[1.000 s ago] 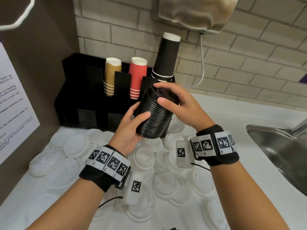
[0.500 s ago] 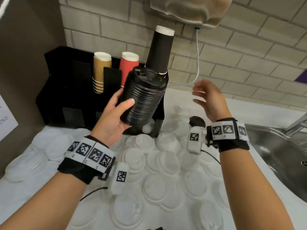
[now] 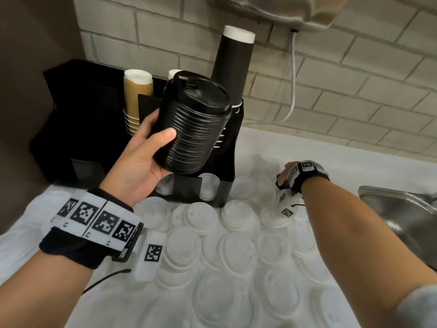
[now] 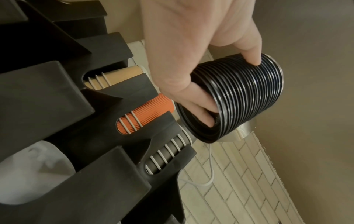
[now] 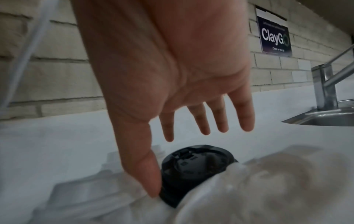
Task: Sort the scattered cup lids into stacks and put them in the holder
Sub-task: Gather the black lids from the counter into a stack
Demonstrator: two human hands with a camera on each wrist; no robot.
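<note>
My left hand (image 3: 142,157) grips a tall stack of black lids (image 3: 194,124), tilted, in the air in front of the black holder (image 3: 82,102). In the left wrist view my fingers (image 4: 252,59) curl round the stack of black lids (image 4: 247,97), and one reaches inside its open bottom. My right hand (image 3: 286,176) is low over the counter to the right of the holder. Its fingers are spread over a single black lid (image 5: 195,168), with the thumb (image 5: 147,174) touching the lid's edge. Several white lids (image 3: 236,245) lie scattered over the white counter.
The holder carries brown cups (image 3: 138,95), red cups (image 4: 149,110) and a tall stack of black cups (image 3: 234,67), with white lids (image 3: 208,188) in its lower slots. A steel sink (image 3: 402,209) and tap (image 5: 325,84) are at the right. A white cable (image 3: 293,79) hangs on the brick wall.
My right hand has left the top of the black stack and dropped to the right, down to the single black lid. My left hand alone has lifted the stack higher.
</note>
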